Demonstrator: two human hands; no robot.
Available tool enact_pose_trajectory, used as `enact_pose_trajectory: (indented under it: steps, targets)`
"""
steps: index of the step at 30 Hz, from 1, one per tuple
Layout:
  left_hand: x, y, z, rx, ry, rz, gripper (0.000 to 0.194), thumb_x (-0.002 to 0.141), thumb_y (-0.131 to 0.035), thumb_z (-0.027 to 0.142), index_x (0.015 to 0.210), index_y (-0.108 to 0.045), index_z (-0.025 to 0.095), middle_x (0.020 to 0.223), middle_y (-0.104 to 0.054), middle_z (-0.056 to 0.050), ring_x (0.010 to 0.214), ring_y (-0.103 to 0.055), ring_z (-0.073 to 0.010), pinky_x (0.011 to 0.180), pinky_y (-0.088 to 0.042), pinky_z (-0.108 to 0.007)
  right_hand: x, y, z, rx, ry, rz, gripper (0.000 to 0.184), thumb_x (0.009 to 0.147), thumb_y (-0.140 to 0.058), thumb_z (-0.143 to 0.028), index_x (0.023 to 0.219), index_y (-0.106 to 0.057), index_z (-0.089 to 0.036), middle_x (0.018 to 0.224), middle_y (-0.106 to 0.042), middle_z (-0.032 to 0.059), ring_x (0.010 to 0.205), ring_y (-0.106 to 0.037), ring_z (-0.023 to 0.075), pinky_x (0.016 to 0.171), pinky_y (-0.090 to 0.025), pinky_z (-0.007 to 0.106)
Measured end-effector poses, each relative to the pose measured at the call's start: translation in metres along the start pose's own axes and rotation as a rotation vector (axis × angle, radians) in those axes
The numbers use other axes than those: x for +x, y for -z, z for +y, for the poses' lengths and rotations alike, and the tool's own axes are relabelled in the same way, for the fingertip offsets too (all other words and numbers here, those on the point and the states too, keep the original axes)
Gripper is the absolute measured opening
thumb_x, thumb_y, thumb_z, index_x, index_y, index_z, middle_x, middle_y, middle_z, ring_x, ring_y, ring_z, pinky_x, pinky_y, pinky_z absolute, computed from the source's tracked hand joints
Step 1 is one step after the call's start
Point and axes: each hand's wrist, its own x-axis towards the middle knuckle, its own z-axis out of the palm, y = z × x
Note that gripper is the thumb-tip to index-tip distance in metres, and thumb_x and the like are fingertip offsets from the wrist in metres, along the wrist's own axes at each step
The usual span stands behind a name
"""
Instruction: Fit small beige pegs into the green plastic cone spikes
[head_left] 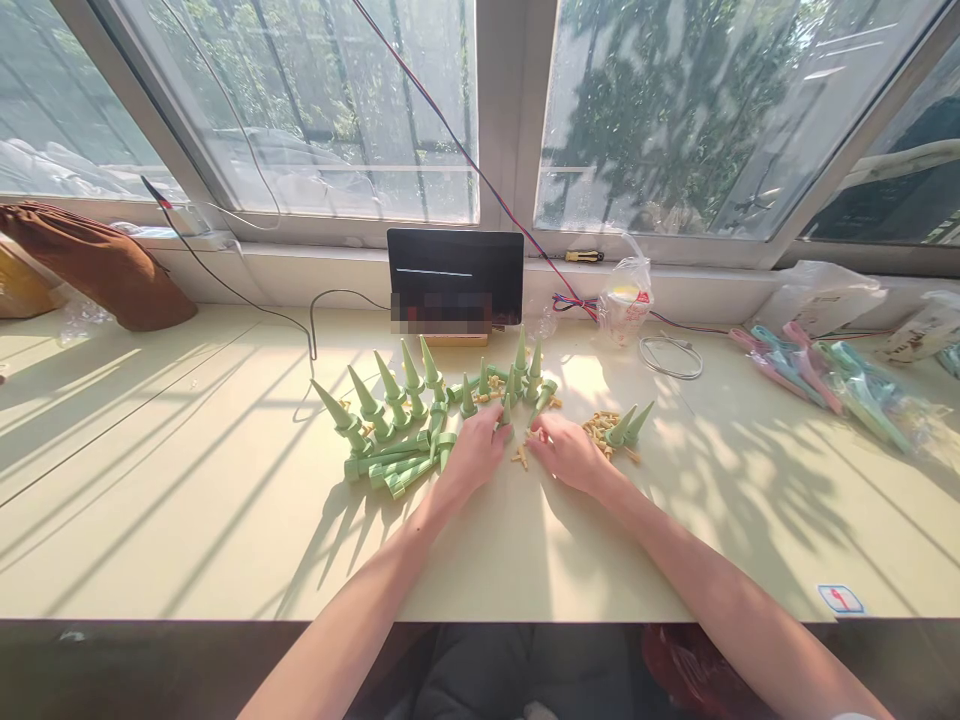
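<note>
In the middle of the table, my left hand [480, 442] is closed around a small green pointed cone [507, 412]. Just to the right, my right hand [564, 447] pinches what looks like a small tan peg [532, 433] at its fingertips. Loose tan pegs [520, 457] lie on the table between the two hands. Several green cone-topped pieces [390, 390] stand in a row to the left, with green rods [401, 470] lying in front of them. Past my right hand, a heap of tan pegs [600, 428] sits beside two green cones [632, 425].
Behind the pieces stands a dark-screened tablet [456, 270]. A plastic-bagged cup [626, 300] and a coiled white cable [671, 358] are at back right. Bagged pink and green items [832, 380] lie far right, a brown drawstring bag [112, 270] far left. The table edge [480, 618] is nearest me.
</note>
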Motion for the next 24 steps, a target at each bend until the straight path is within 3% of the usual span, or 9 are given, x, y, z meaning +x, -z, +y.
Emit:
enact_pose_trajectory:
  steps: [16, 24]
  targets:
    - [0.001, 0.001, 0.000, -0.108, 0.080, 0.055, 0.026, 0.096, -0.038, 0.030, 0.072, -0.033, 0.022, 0.066, -0.048, 0.002, 0.057, -0.049, -0.0141, 0.058, -0.036, -0.027, 0.001, 0.003, -0.003, 0.013, -0.042, -0.001, 0.013, 0.092, -0.048, -0.020, 0.079, -0.050, -0.020, 0.083, -0.061, 0.0041, 0.078, -0.055, 0.0186, 0.070, -0.039, 0.028]
    - [0.000, -0.001, -0.001, -0.131, 0.117, 0.016, 0.026, 0.098, -0.035, 0.034, 0.075, -0.030, 0.023, 0.065, -0.048, 0.003, 0.056, -0.051, -0.0150, 0.058, -0.035, -0.027, -0.001, 0.007, -0.009, 0.251, -0.075, 0.097, 0.017, 0.095, -0.044, -0.026, 0.082, -0.053, -0.020, 0.074, -0.063, 0.0010, 0.062, -0.054, 0.0149, 0.065, -0.040, 0.026]
